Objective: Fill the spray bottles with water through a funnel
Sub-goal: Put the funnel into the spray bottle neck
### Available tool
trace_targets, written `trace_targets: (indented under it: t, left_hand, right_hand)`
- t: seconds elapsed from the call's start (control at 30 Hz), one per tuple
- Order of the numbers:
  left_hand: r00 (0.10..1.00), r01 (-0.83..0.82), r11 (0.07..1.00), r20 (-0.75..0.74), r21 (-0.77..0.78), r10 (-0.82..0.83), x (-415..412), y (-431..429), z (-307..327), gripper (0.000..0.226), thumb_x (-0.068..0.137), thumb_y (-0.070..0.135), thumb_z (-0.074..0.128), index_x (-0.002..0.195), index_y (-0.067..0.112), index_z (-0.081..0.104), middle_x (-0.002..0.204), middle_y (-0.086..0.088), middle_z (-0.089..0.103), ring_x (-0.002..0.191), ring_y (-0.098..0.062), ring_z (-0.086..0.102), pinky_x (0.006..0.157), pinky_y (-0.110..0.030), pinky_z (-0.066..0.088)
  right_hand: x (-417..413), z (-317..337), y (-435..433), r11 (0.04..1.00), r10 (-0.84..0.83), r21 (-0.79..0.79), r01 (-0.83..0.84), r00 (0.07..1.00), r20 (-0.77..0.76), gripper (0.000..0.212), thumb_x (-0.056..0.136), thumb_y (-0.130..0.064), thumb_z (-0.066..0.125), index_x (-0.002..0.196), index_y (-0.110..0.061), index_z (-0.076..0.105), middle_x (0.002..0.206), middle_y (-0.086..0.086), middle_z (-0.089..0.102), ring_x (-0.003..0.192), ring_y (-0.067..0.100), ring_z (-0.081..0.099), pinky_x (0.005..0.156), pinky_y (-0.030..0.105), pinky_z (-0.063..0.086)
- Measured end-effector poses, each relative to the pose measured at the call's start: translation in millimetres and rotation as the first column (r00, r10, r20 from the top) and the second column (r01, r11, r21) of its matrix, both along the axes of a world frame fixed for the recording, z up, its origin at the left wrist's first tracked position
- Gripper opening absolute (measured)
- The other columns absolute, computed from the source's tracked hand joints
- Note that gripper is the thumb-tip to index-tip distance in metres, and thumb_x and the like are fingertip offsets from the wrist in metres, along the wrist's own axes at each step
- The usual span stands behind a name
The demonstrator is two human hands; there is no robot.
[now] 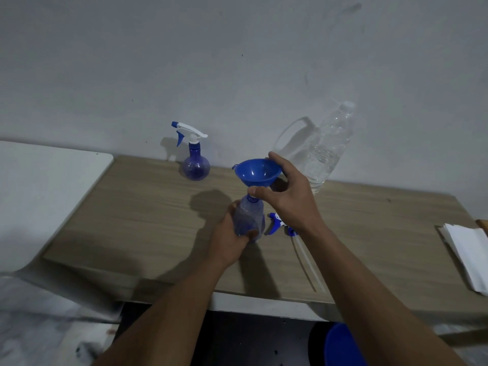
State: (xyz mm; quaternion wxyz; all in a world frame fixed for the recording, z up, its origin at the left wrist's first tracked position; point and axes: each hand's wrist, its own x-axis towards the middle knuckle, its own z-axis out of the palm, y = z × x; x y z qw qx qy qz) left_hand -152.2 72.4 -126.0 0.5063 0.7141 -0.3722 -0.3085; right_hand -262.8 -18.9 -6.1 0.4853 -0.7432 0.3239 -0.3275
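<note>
An open blue spray bottle (248, 217) stands upright near the middle of the wooden table (137, 212). My left hand (229, 233) grips its body from the left. A blue funnel (257, 171) sits with its spout in the bottle's neck. My right hand (287, 191) pinches the funnel, thumb under the cone and fingers at the far rim. The bottle's blue-and-white spray head (277, 224) with its long tube lies on the table just right of the bottle. A second blue spray bottle (195, 159), trigger head on, stands by the wall.
A large clear water bottle (327, 146) with a white cap stands at the back right, near the wall. Folded white paper (467, 254) lies at the table's right edge. A white surface (47, 180) adjoins the table on the left. Something blue (343, 344) sits below the front edge.
</note>
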Motion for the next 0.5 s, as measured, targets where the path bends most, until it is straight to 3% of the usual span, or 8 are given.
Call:
trace_targets:
  t: [0.1, 0.27, 0.43, 0.5]
  left_hand:
    - [1.000, 0.000, 1.000, 0.008, -0.002, 0.000, 0.3, 1.1, -0.2, 0.077, 0.079, 0.017, 0.081, 0.143, 0.029, 0.039, 0.127, 0.014, 0.054, 0.114, -0.008, 0.053, 0.089, -0.024, 0.047]
    - [1.000, -0.013, 1.000, -0.012, 0.016, 0.013, 0.2, 0.6, -2.5, 0.078, 0.078, 0.016, 0.081, 0.142, 0.034, 0.038, 0.125, 0.007, 0.061, 0.111, -0.013, 0.059, 0.089, -0.030, 0.053]
    - [1.000, -0.018, 1.000, -0.003, 0.010, 0.018, 1.6, -0.9, -8.1, 0.079, 0.075, 0.016, 0.084, 0.139, 0.036, 0.042, 0.126, 0.011, 0.062, 0.114, -0.010, 0.061, 0.082, -0.016, 0.051]
    - [1.000, -0.007, 1.000, 0.012, 0.018, 0.006, 2.3, -1.2, -6.8, 0.080, 0.076, 0.018, 0.084, 0.141, 0.034, 0.040, 0.126, 0.010, 0.062, 0.112, -0.009, 0.060, 0.077, -0.010, 0.048]
  right_hand:
    - [2.4, -4.3, -0.9, 0.999, 0.037, -0.009, -0.038, 0.999, -0.037, 0.097, 0.070, -0.017, 0.090, 0.153, -0.025, 0.040, 0.142, -0.004, 0.055, 0.120, 0.011, 0.062, 0.098, 0.025, 0.053]
    - [-3.0, -12.8, -2.6, 1.000, 0.029, -0.003, -0.029, 0.999, -0.045, 0.090, 0.073, -0.010, 0.088, 0.151, -0.019, 0.044, 0.137, -0.002, 0.059, 0.113, 0.000, 0.064, 0.088, 0.013, 0.052]
    - [-7.4, -22.5, -0.2, 0.999, 0.030, -0.012, -0.031, 0.996, -0.079, 0.089, 0.068, -0.024, 0.088, 0.148, -0.026, 0.047, 0.136, -0.007, 0.060, 0.122, 0.009, 0.062, 0.104, 0.037, 0.053]
    - [-8.2, -24.0, 1.2, 0.999, 0.035, -0.017, -0.037, 0.996, -0.087, 0.095, 0.065, -0.027, 0.091, 0.149, -0.023, 0.046, 0.135, -0.009, 0.058, 0.124, 0.009, 0.060, 0.105, 0.034, 0.052]
